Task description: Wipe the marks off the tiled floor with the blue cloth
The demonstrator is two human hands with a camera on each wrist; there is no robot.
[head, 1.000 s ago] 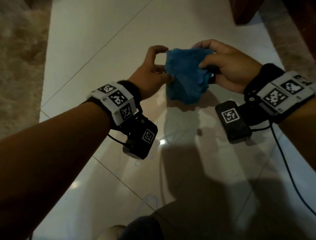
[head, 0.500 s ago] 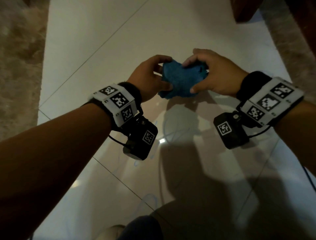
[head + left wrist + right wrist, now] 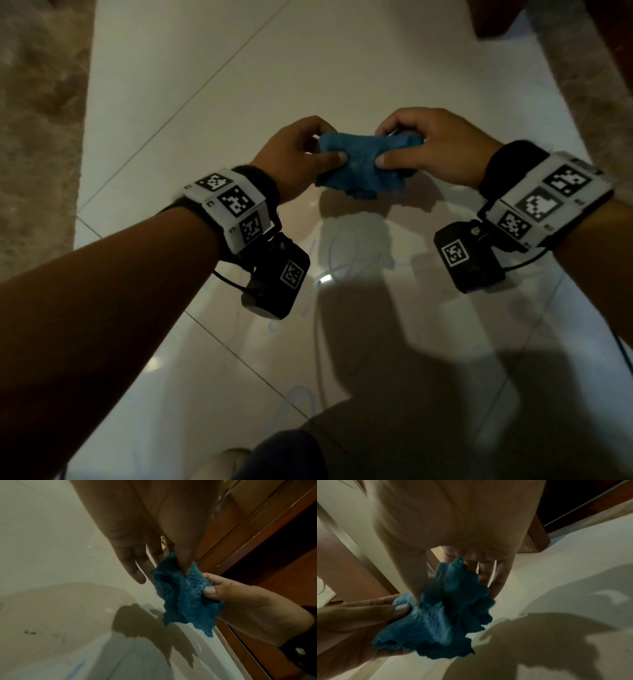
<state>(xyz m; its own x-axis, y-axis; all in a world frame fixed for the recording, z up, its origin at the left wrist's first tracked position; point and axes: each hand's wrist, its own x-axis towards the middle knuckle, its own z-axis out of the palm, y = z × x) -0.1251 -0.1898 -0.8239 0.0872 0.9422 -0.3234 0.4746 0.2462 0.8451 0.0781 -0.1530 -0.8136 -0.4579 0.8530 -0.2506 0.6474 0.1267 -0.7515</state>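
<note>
Both of my hands hold the blue cloth (image 3: 359, 164), bunched and crumpled, up in the air above the tiled floor (image 3: 239, 68) and clear of it. My left hand (image 3: 294, 154) pinches its left end between thumb and fingers; my right hand (image 3: 435, 147) pinches the right end the same way, the two thumbs close together on the near face of the cloth. Loose scalloped edges hang below my grip. Faint blue scribbled marks (image 3: 342, 270) lie on the glossy tile beneath my wrists, nearer to me than the cloth. Marker-tagged bands (image 3: 233, 205) sit on both wrists. A fluffy brown rug (image 3: 37, 120) borders the tiles on the left, dark wooden furniture (image 3: 493, 17) at the upper right.
</note>
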